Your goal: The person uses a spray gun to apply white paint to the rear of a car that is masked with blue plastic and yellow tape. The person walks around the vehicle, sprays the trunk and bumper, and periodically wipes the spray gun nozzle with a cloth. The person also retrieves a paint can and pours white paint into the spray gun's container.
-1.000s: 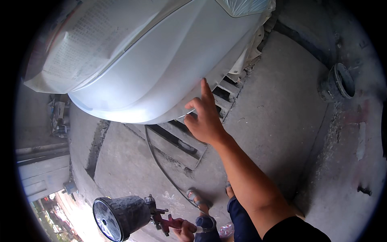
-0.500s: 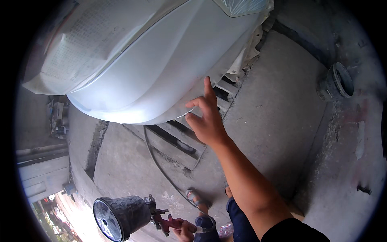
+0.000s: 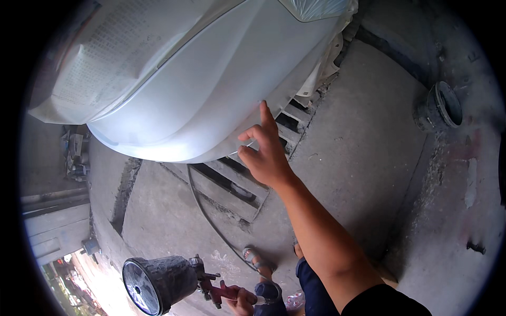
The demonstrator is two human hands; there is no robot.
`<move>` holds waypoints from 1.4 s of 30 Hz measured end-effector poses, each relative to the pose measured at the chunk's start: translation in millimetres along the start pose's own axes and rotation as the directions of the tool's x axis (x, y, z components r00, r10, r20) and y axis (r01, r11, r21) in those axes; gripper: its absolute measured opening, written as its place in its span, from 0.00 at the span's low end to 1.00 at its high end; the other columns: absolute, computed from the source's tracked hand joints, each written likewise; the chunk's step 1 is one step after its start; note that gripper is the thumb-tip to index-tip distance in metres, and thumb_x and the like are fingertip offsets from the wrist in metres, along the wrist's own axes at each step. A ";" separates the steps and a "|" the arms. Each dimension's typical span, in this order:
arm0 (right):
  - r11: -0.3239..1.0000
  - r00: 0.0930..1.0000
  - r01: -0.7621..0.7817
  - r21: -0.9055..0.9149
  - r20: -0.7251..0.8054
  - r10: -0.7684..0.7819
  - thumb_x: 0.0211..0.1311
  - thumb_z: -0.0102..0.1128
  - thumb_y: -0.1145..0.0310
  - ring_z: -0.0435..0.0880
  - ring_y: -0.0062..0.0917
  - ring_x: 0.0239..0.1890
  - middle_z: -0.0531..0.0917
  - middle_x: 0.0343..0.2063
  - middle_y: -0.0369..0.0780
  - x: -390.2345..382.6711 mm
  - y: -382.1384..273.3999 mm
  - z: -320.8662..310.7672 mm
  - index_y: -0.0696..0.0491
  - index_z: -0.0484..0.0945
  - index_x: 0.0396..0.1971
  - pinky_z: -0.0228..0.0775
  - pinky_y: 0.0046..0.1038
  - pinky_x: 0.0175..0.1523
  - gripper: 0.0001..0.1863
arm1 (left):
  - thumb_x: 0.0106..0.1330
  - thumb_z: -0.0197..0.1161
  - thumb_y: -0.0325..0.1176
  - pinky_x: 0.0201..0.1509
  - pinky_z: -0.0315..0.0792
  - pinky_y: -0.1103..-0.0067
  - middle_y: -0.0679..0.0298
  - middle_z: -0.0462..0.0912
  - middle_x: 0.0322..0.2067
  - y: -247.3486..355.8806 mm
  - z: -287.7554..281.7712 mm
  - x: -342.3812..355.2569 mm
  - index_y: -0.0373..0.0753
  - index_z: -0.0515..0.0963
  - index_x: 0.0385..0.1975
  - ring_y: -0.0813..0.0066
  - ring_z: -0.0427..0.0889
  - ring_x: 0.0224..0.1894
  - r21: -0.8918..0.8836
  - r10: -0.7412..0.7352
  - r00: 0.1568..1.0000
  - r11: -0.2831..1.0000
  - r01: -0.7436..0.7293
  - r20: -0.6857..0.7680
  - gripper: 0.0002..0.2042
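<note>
A pale, glossy curved vehicle panel (image 3: 190, 89) spans the upper middle, with printed paper masking (image 3: 113, 47) over its upper left and plastic film (image 3: 316, 8) at the top. My right hand (image 3: 261, 155) reaches up with the index finger extended, its tip at the panel's lower part; whether it touches, I cannot tell. The other fingers are bent and apart, holding nothing. At the bottom, my left hand (image 3: 243, 302) grips a spray gun (image 3: 211, 287) with a dark, paint-smeared cup (image 3: 171, 282) on it. A hose runs from the gun's handle.
A slotted floor channel (image 3: 226, 184) lies under the panel on the concrete floor (image 3: 358, 131). The hose (image 3: 205, 210) loops near my sandalled feet (image 3: 250, 255). A round bucket (image 3: 437, 108) is at the right. Clutter (image 3: 76, 152) and a bright opening (image 3: 89, 284) are at the left.
My right index fingertip shifted slightly up and right, then back leftward along the panel. My left hand and the spray gun have barely moved.
</note>
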State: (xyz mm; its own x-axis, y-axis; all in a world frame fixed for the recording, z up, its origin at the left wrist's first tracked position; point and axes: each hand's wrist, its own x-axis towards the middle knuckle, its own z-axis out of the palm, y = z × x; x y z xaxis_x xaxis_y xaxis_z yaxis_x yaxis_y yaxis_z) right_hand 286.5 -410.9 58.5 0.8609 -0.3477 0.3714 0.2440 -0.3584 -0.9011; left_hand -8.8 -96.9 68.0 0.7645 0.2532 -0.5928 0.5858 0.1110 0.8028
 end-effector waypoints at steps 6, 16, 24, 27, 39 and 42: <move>1.000 1.000 -0.023 0.020 0.007 0.023 0.51 0.57 0.74 0.37 0.55 0.70 0.42 0.66 0.61 0.5 -2.5 0.4 0.52 0.68 0.32 0.39 0.48 0.68 0.09 | 0.58 0.50 0.24 0.11 0.61 0.79 0.67 0.61 0.10 2.6 1.8 -0.8 0.41 0.62 0.32 0.77 0.61 0.07 0.008 -0.016 1.000 1.000 0.016 0.010 0.06; 0.998 0.999 -0.025 0.054 -0.020 0.027 0.50 0.56 0.74 0.41 0.53 0.69 0.43 0.67 0.59 -1.6 -1.2 -4.1 0.51 0.67 0.30 0.40 0.49 0.68 0.09 | 0.57 0.49 0.24 0.11 0.61 0.79 0.66 0.61 0.09 2.3 2.1 0.2 0.40 0.61 0.31 0.78 0.61 0.07 -0.002 0.019 1.000 1.000 -0.019 0.008 0.06; 1.000 1.000 -0.002 0.002 -0.004 0.002 0.51 0.57 0.73 0.42 0.53 0.69 0.44 0.67 0.57 1.2 1.0 -3.1 0.51 0.68 0.30 0.41 0.49 0.67 0.08 | 0.57 0.49 0.23 0.12 0.62 0.79 0.66 0.61 0.09 4.5 2.9 -0.2 0.39 0.61 0.31 0.78 0.61 0.07 -0.027 -0.026 1.000 0.999 0.026 0.009 0.06; 0.999 0.999 -0.034 0.020 -0.028 0.035 0.51 0.58 0.73 0.43 0.52 0.69 0.45 0.67 0.57 -4.1 -3.2 -8.1 0.51 0.68 0.30 0.43 0.49 0.67 0.08 | 0.57 0.49 0.23 0.12 0.62 0.79 0.65 0.62 0.09 4.6 3.6 -0.9 0.38 0.61 0.31 0.78 0.61 0.07 0.025 0.014 1.000 1.000 -0.014 0.019 0.05; 0.902 0.922 0.361 -0.238 -0.050 -0.383 0.47 0.57 0.73 0.46 0.54 0.68 0.46 0.67 0.58 63.5 -106.5 -47.5 0.55 0.67 0.28 0.45 0.51 0.66 0.09 | 0.58 0.50 0.23 0.14 0.65 0.78 0.63 0.67 0.10 19.6 5.6 -7.2 0.37 0.63 0.27 0.74 0.65 0.08 0.104 0.016 0.999 0.994 -0.021 0.046 0.03; 0.816 0.868 0.459 -0.352 -0.021 -0.497 0.46 0.56 0.71 0.49 0.55 0.67 0.51 0.64 0.61 93.1 -154.1 -39.5 0.56 0.66 0.23 0.47 0.53 0.65 0.09 | 0.58 0.51 0.23 0.14 0.65 0.78 0.63 0.67 0.10 25.9 9.8 -9.5 0.37 0.64 0.27 0.74 0.66 0.08 0.079 0.025 0.998 0.996 -0.028 0.050 0.04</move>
State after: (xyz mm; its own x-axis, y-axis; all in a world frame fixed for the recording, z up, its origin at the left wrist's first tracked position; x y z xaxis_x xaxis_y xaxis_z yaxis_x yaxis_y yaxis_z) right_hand 311.4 -422.3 240.9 0.6165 -0.1416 0.7745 0.4367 -0.7571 -0.4860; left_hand 1.8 -105.8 93.8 0.7911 0.2076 -0.5754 0.5832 0.0276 0.8118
